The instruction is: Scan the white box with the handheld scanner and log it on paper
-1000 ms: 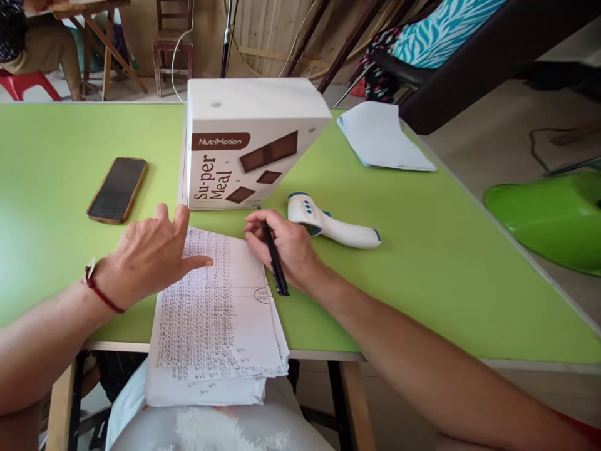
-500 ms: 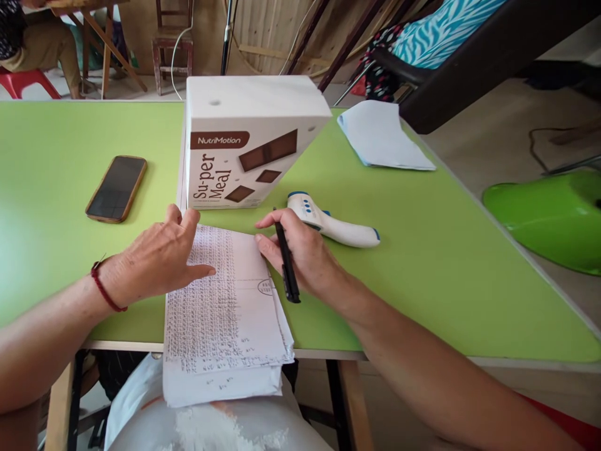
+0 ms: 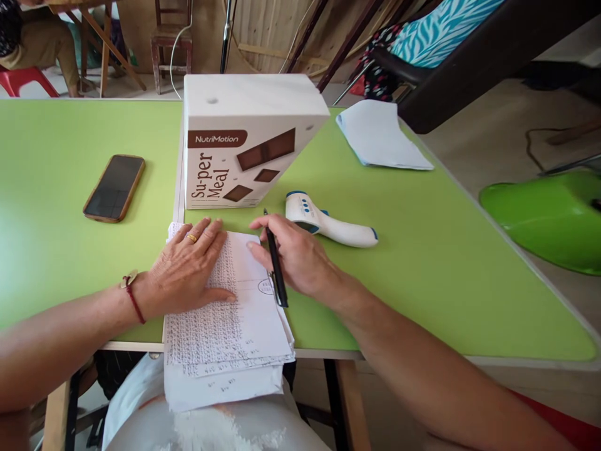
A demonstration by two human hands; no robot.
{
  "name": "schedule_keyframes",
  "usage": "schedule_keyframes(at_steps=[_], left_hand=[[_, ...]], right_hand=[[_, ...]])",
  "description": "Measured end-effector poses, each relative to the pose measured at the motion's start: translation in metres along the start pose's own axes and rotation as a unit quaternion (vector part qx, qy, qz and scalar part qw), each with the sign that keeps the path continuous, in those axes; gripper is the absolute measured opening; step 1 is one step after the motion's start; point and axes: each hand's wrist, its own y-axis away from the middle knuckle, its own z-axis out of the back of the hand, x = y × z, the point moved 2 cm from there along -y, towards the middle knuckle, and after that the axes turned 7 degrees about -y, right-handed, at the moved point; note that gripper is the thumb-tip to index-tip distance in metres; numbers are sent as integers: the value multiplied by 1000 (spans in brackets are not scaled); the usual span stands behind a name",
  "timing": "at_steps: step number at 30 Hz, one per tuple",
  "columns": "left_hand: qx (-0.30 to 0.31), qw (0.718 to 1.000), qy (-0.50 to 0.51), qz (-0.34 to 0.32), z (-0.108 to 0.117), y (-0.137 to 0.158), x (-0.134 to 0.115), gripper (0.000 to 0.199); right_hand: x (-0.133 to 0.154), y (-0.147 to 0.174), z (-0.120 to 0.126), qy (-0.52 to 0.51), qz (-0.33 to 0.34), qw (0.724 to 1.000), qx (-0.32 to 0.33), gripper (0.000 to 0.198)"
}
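Observation:
My left hand (image 3: 192,266) lies flat on a stack of papers (image 3: 253,338), fingers stretched toward the box. Rows of handwriting cover the top sheet, with a small oval mark at its right side. The stack's lower end hangs over the table's near edge. At the right of the sheets, my right hand (image 3: 295,254) is closed loosely around a black pen (image 3: 277,269). A white infrared thermometer (image 3: 328,219) with blue buttons rests just beyond that hand. Behind the papers stands a white NutriMotion box (image 3: 248,144).
On the green table (image 3: 422,282), a phone (image 3: 115,188) lies at the left. Folded white sheets (image 3: 382,134) are at the far right. A bright green chair (image 3: 544,216) stands beyond the right edge, and a seated person (image 3: 42,44) shows at the back left.
My left hand has come down from above the papers and moved right, now flat on them. My right hand with the pen has shifted slightly left.

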Motion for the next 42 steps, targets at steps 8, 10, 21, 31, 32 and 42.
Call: schedule_keyframes(at_steps=[8,10,21,31,32,42], left_hand=[[8,1000,-15,-10,2,2,-11,77],[15,1000,-20,-14,4,2,-12,75],[22,999,2,-37,5,6,-20,44],[45,997,-31,-49,2,4,-20,52],[42,997,-31,-51,1,4,-20,51],[50,997,-27,-48,1,1,-18,53]], right_hand=[[8,-5,-8,-193,-40,975,-98,23],[5,-7,-13,-202,-62,972,-106,17],[-3,-9,-20,-202,-64,968,-132,8],[-6,-11,-22,-160,-68,976,-135,9],[-6,-12,-21,-158,-64,977,-132,9],[-3,-13,-21,-143,-23,980,-139,12]])
